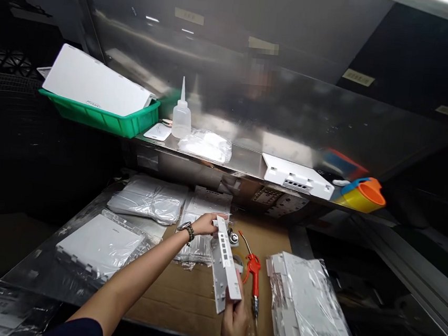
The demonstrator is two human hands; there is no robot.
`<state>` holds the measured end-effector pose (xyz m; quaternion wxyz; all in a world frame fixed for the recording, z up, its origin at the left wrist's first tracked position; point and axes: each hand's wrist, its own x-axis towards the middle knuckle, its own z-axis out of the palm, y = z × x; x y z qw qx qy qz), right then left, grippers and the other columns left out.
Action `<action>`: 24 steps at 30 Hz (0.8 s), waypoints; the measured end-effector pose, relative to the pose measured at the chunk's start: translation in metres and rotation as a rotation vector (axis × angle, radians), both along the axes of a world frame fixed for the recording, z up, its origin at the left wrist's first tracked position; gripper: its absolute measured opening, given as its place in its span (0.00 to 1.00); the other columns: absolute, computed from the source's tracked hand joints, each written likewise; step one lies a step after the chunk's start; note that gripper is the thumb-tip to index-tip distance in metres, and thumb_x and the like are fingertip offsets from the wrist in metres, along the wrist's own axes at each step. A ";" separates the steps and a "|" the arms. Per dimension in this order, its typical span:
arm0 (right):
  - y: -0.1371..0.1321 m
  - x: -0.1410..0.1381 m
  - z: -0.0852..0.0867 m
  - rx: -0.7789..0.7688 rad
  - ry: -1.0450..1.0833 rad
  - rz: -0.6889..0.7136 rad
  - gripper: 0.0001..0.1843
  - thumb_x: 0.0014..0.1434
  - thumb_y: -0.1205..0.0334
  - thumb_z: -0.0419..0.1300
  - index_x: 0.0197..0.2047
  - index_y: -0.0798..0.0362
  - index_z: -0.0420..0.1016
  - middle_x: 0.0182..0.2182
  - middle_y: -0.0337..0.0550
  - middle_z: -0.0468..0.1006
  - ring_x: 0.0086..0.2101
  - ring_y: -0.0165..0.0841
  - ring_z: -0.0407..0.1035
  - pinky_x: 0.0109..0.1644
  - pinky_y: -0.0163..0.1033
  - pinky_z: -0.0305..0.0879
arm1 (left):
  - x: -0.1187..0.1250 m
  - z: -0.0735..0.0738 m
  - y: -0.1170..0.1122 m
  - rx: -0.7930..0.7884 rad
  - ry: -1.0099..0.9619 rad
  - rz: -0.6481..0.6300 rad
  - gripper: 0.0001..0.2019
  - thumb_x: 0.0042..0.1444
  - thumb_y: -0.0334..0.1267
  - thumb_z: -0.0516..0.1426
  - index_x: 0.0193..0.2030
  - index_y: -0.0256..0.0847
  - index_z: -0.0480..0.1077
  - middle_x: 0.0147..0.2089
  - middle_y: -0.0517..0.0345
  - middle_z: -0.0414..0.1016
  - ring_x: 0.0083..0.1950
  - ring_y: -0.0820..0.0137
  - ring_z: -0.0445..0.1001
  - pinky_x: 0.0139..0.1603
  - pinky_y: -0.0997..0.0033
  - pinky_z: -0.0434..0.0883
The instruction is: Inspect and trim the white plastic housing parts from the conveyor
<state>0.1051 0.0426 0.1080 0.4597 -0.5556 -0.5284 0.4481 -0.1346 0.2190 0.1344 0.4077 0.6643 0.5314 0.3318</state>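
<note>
A white plastic router shell [224, 263] with a row of port openings is held on edge over the cardboard worktop [180, 296]. My left hand [204, 223], with a bead bracelet on its wrist, grips the shell's far end. My right hand [235, 322] is closed on its near end. A red air blow gun [254, 274] lies on the cardboard just right of the shell. A small round metal part [233, 237] sits beside the shell's far end.
Bagged white shells lie left [100, 244], behind [150, 199] and right [305, 308]. On the steel shelf [248, 165] stand a green tray [102, 116] with a white cover, a squeeze bottle [182, 114], a plastic bag [206, 146], another white shell [296, 177] and coloured cups [362, 194].
</note>
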 end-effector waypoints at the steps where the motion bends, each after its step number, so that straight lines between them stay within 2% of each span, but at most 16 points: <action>1: -0.002 0.000 -0.003 0.007 -0.010 0.004 0.35 0.59 0.33 0.62 0.59 0.49 0.79 0.53 0.54 0.82 0.66 0.53 0.64 0.71 0.56 0.59 | 0.000 0.003 -0.003 0.025 -0.001 0.036 0.14 0.65 0.41 0.62 0.55 0.40 0.74 0.59 0.48 0.76 0.55 0.60 0.77 0.56 0.51 0.76; 4: -0.005 0.003 -0.004 0.034 -0.039 0.001 0.32 0.63 0.35 0.58 0.61 0.48 0.77 0.55 0.53 0.82 0.66 0.51 0.65 0.70 0.56 0.60 | 0.005 0.014 -0.017 0.089 -0.003 0.081 0.13 0.63 0.34 0.61 0.54 0.44 0.77 0.63 0.50 0.75 0.64 0.56 0.72 0.68 0.45 0.65; 6: 0.000 0.008 0.002 0.022 -0.043 0.007 0.33 0.63 0.36 0.59 0.61 0.49 0.76 0.57 0.53 0.80 0.65 0.51 0.66 0.68 0.54 0.64 | 0.013 0.023 -0.033 0.111 -0.013 0.051 0.19 0.57 0.28 0.61 0.53 0.50 0.80 0.63 0.55 0.77 0.63 0.56 0.74 0.69 0.50 0.64; 9: 0.014 0.020 0.019 -0.118 0.054 -0.069 0.37 0.57 0.34 0.65 0.60 0.53 0.77 0.54 0.55 0.82 0.59 0.52 0.73 0.60 0.50 0.72 | 0.026 0.035 -0.060 0.130 -0.048 0.021 0.27 0.53 0.24 0.58 0.55 0.57 0.79 0.64 0.60 0.77 0.56 0.58 0.79 0.64 0.59 0.69; 12: 0.028 0.041 0.039 -0.280 0.277 -0.212 0.40 0.51 0.34 0.69 0.57 0.56 0.77 0.46 0.53 0.86 0.50 0.51 0.79 0.51 0.49 0.78 | 0.035 0.044 -0.088 0.148 -0.081 0.055 0.33 0.52 0.24 0.55 0.63 0.55 0.74 0.71 0.60 0.69 0.51 0.58 0.80 0.57 0.62 0.73; 14: 0.033 0.055 0.052 -0.306 0.414 -0.251 0.41 0.51 0.37 0.70 0.60 0.55 0.75 0.47 0.51 0.86 0.50 0.48 0.79 0.50 0.48 0.79 | 0.041 0.048 -0.105 0.152 -0.088 0.060 0.38 0.48 0.24 0.56 0.67 0.53 0.70 0.73 0.58 0.65 0.46 0.58 0.81 0.52 0.62 0.75; 16: 0.033 0.065 0.061 -0.290 0.444 -0.267 0.41 0.53 0.39 0.69 0.62 0.54 0.73 0.49 0.51 0.85 0.52 0.47 0.78 0.51 0.48 0.79 | 0.052 0.054 -0.120 0.154 -0.078 0.044 0.44 0.44 0.22 0.57 0.70 0.54 0.67 0.74 0.55 0.64 0.40 0.58 0.82 0.48 0.61 0.77; 19: 0.028 0.070 0.070 -0.262 0.227 -0.312 0.40 0.52 0.35 0.68 0.57 0.56 0.77 0.48 0.54 0.85 0.53 0.52 0.76 0.54 0.53 0.76 | 0.081 0.074 -0.140 0.149 -0.061 -0.028 0.48 0.44 0.20 0.57 0.74 0.55 0.59 0.75 0.52 0.62 0.36 0.58 0.82 0.43 0.58 0.78; 21: 0.025 0.067 0.075 -0.140 0.058 -0.274 0.38 0.54 0.34 0.67 0.57 0.56 0.78 0.55 0.55 0.81 0.59 0.55 0.71 0.63 0.56 0.69 | 0.108 0.094 -0.153 0.148 -0.089 -0.087 0.49 0.49 0.22 0.55 0.77 0.55 0.50 0.78 0.50 0.55 0.38 0.56 0.83 0.42 0.55 0.79; 22: 0.024 0.065 0.078 -0.050 0.009 -0.231 0.38 0.55 0.35 0.66 0.59 0.54 0.77 0.60 0.54 0.77 0.64 0.54 0.66 0.69 0.56 0.63 | 0.121 0.106 -0.160 0.168 -0.118 -0.109 0.49 0.51 0.22 0.54 0.78 0.55 0.45 0.79 0.50 0.51 0.42 0.54 0.83 0.45 0.54 0.80; 24: 0.025 0.061 0.084 0.097 0.007 -0.162 0.38 0.59 0.38 0.64 0.67 0.48 0.70 0.69 0.48 0.67 0.70 0.49 0.56 0.75 0.53 0.53 | 0.144 0.126 -0.174 0.256 -0.206 -0.166 0.49 0.53 0.23 0.54 0.79 0.51 0.39 0.80 0.51 0.48 0.60 0.48 0.77 0.61 0.50 0.74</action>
